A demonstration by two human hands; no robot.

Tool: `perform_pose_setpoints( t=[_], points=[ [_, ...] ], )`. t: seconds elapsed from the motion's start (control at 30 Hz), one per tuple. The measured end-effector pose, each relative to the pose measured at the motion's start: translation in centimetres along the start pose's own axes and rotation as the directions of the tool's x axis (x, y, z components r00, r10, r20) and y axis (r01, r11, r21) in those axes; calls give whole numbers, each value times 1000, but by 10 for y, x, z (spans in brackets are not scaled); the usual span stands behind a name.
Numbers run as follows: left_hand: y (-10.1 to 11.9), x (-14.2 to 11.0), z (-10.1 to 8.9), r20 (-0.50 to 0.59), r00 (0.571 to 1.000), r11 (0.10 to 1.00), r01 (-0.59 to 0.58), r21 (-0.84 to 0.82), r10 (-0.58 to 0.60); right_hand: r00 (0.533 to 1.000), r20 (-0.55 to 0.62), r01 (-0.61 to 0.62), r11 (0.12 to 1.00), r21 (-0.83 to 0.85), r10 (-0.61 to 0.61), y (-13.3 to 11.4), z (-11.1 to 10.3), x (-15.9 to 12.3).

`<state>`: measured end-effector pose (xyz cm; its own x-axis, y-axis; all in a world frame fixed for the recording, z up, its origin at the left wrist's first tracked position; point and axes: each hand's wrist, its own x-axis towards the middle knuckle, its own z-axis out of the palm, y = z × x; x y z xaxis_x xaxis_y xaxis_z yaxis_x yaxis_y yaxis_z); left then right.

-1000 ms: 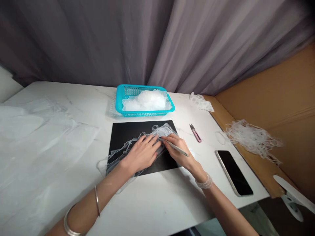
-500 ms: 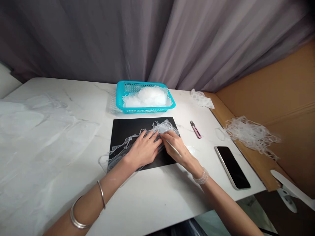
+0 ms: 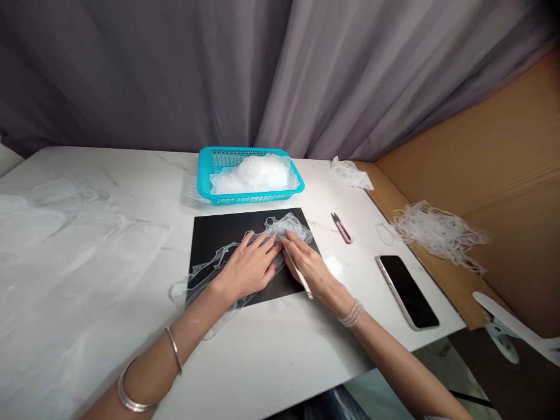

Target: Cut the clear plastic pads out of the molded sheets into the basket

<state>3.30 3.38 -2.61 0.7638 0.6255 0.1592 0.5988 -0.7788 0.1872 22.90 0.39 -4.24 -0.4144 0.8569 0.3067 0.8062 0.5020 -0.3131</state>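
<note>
Black mat: lies on the counter, under both hands.
Clear plastic sheet: lies mostly on the mat, its near-left end spilling past the edge.
Sheet's long axis: slants from the mat's near-left corner toward its far-right corner.
Left hand: spread flat over the sheet mid-mat, gripping nothing.
Right hand: pinches a slim tool above the mat's right part.
Tool's direction: working end at the sheet, butt toward the mat's near-right corner.
Just changed: the tool's butt has swung nearer the wearer; the left hand stays put, so work seemingly continues at the same spot.
Basket: beyond the mat, holding white pieces.
Snips: right of the mat.
</note>
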Motion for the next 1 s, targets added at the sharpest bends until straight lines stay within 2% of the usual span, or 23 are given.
perform_pose_setpoints(
  t=[0.2,0.27,0.33,0.4,0.43,0.47,0.5,0.53,0.57,0.63,0.7,0.73,0.8,0.83,0.9,0.97,1.0],
  points=[
    [-3,-1,9,-22,1000,996,3,94,-1,991,134,20,994,-105,-6,-2,-12,11],
    [-6,-1,13,-33,999,995,3,95,0,983,182,10,997,-80,5,-7,-15,15],
    [-8,0,16,-38,999,996,0,92,3,984,173,-40,998,52,30,-7,-14,20],
    [-10,0,17,-37,999,996,-3,92,6,983,81,-182,929,322,164,3,-12,24],
    [-10,0,16,-32,999,996,-4,93,7,954,30,-271,817,509,299,14,-14,25],
    [-10,0,16,-28,1000,996,-3,93,6,889,-1,-331,647,687,457,27,-18,23],
    [-9,0,15,-22,1000,996,-2,92,4,796,12,-352,446,823,606,44,-25,20],
    [-8,-1,14,-18,1000,996,0,86,1,664,34,-301,226,926,747,62,-36,14],
    [-8,-1,12,-15,1000,997,3,77,-1,596,10,-258,179,949,803,80,-49,5],
    [-7,-1,10,-15,1000,999,13,50,-12,508,-36,-195,155,968,861,112,-78,-17],
    [-6,1,7,-21,999,1000,26,9,-26,450,-77,-135,152,979,890,126,-104,-39],
    [-6,3,5,-26,999,999,33,-20,-34,439,-87,-106,148,983,894,126,-112,-47],
    [-4,8,1,-46,997,993,55,-104,-60,452,-91,-40,121,992,888,110,-120,-55],
    [-2,10,-3,-69,994,984,78,-159,-90,478,-80,-19,101,995,875,96,-119,-55],
    [4,14,-13,-143,968,938,156,-309,-208,560,-39,-18,60,998,827,65,-113,-45],
    [14,16,-26,-136,911,802,264,-536,-390,653,12,-48,25,999,757,36,-105,-27],
    [18,16,-33,-61,876,665,316,-676,-479,694,38,-65,11,998,719,23,-102,-17]
  ],
)
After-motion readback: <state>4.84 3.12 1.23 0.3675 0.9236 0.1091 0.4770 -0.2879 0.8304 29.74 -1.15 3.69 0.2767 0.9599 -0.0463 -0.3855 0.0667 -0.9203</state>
